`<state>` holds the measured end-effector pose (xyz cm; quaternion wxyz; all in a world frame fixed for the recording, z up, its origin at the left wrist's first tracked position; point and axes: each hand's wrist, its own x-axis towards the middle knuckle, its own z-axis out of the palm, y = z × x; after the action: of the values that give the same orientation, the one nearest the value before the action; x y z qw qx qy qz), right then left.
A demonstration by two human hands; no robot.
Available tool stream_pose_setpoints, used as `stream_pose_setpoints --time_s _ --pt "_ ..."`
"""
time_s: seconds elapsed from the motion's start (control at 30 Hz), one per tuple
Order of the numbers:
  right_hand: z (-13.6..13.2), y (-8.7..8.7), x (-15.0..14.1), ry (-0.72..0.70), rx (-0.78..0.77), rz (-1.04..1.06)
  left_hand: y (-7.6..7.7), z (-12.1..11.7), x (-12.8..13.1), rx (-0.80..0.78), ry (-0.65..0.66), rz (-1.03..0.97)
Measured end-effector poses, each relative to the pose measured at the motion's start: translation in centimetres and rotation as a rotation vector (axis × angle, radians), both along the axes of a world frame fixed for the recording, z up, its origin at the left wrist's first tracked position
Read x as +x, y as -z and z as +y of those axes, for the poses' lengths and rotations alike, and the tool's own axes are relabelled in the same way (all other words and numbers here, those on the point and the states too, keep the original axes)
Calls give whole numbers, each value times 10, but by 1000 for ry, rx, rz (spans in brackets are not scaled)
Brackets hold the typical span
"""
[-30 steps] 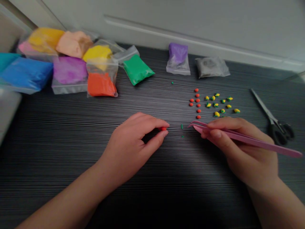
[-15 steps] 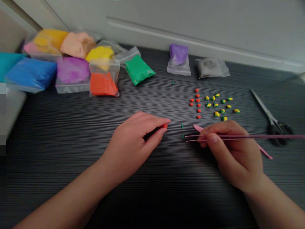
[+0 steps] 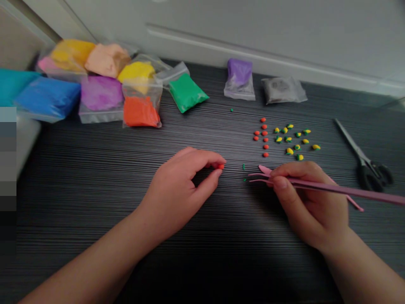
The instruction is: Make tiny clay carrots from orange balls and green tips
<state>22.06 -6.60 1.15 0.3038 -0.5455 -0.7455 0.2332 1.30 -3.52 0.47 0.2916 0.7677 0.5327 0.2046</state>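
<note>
Between thumb and forefinger, my left hand (image 3: pixel 179 188) pinches a small orange clay ball (image 3: pixel 221 166) just above the dark table. My right hand (image 3: pixel 311 202) grips pink tweezers (image 3: pixel 341 191), whose two thin tips point left and stand slightly apart with nothing between them. Close to those tips lie a tiny green clay bit (image 3: pixel 244 180) and a short green strip (image 3: pixel 243 166). A pink modelling tool (image 3: pixel 264 169) lies partly hidden under my right hand. Farther back sit several orange clay balls (image 3: pixel 264 126) and several yellow-and-green clay pieces (image 3: pixel 290 151).
Black-handled scissors (image 3: pixel 363 156) lie at the right. Bags of coloured clay, among them a green bag (image 3: pixel 187 93), an orange bag (image 3: pixel 141 112) and a blue bag (image 3: pixel 49 97), line the back left. A purple bag (image 3: pixel 239 74) and a grey bag (image 3: pixel 283 90) rest near the white panel (image 3: pixel 268 33).
The tweezers have turned in my right hand, their tips shifting slightly up and away from the green bit. My left hand still pinches the orange ball. The whole view has slid slightly right.
</note>
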Motion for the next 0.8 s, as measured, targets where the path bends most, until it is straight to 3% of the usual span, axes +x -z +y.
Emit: stream_pose_setpoints --time_s 0.13,0.4,0.6,0.8 --pt "0 1 -1 31 34 -10 0 0 -1 -5 17 -24" --pt "4 4 2 -39 105 -106 -1 0 -1 -11 29 -26" --pt "5 7 2 -121 23 -60 0 -1 0 -7 25 -14" --pt "7 7 0 -155 42 -75 0 0 0 -3 29 -14"
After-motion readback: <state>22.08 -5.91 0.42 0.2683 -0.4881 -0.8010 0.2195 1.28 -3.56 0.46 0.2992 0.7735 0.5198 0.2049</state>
